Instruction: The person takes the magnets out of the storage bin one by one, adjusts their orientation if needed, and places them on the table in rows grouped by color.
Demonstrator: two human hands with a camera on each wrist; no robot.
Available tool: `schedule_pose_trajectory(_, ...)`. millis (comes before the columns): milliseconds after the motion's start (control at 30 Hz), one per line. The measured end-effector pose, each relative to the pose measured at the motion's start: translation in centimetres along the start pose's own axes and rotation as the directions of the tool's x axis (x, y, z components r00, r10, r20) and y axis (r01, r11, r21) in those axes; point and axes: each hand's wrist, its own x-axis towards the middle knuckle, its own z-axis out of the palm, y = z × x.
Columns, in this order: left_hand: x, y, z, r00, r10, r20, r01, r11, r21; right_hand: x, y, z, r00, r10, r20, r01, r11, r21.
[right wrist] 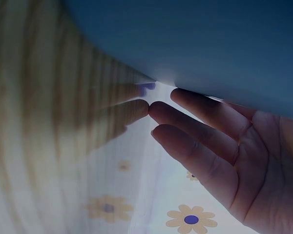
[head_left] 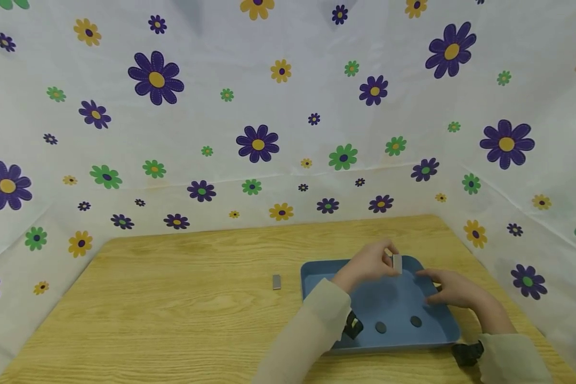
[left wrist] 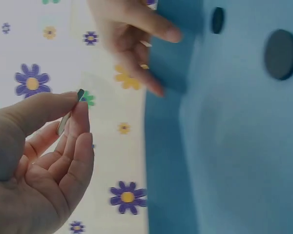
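My left hand (head_left: 372,261) is over the back of a blue tray (head_left: 384,298), pinching a small flat grey rectangular piece (head_left: 397,264) between thumb and fingertips. The left wrist view shows the piece (left wrist: 63,124) nearly edge-on. At the tray's right side is my right hand (head_left: 456,290), its fingers loosely extended and nothing held. In the right wrist view those fingers (right wrist: 200,141) lie along the tray's outer wall (right wrist: 200,53); whether they touch it I cannot tell. Two dark round discs (head_left: 381,327) (head_left: 416,321) lie near the tray's front.
Another small grey rectangular piece (head_left: 276,281) lies on the wood-grain table (head_left: 173,309), left of the tray. White flower-printed cloth (head_left: 288,106) hangs behind the table and along both sides.
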Motion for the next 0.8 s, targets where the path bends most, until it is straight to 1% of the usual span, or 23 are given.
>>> schedule_pose_trajectory(100,-0.5,0.5,-1.0,1.000,0.011,-0.019,-0.011,0.999,-0.037,0.0,0.0,0.0,1.000,0.000,0.007,0.000,1.000,0.001)
schedule_pose_trajectory(233,-1.1,0.5,-2.0,0.999,0.023,-0.045,-0.026,0.998,-0.062,0.1,0.0,0.1,1.000,0.007,0.011,-0.007,1.000,0.003)
schedule_pose_trajectory(333,-1.6,0.1,-2.6,0.998,0.029,-0.062,-0.033,0.997,-0.074,0.2,-0.1,0.1,1.000,0.011,0.009,-0.011,1.000,0.003)
schedule_pose_trajectory(467,-2.3,-0.6,-3.5,0.997,0.036,-0.072,-0.043,0.994,-0.099,0.2,-0.3,0.2,1.000,-0.002,0.006,0.002,1.000,-0.005)
schedule_pose_trajectory(600,-3.2,-1.3,-4.5,0.996,0.028,-0.084,-0.038,0.993,-0.111,0.2,-0.3,0.2,1.000,-0.023,0.004,0.023,1.000,-0.015)
schedule_pose_trajectory(800,-4.7,-2.3,-5.9,0.993,0.029,-0.116,-0.047,0.987,-0.151,0.0,-0.2,0.1,1.000,-0.020,0.001,0.020,1.000,-0.015)
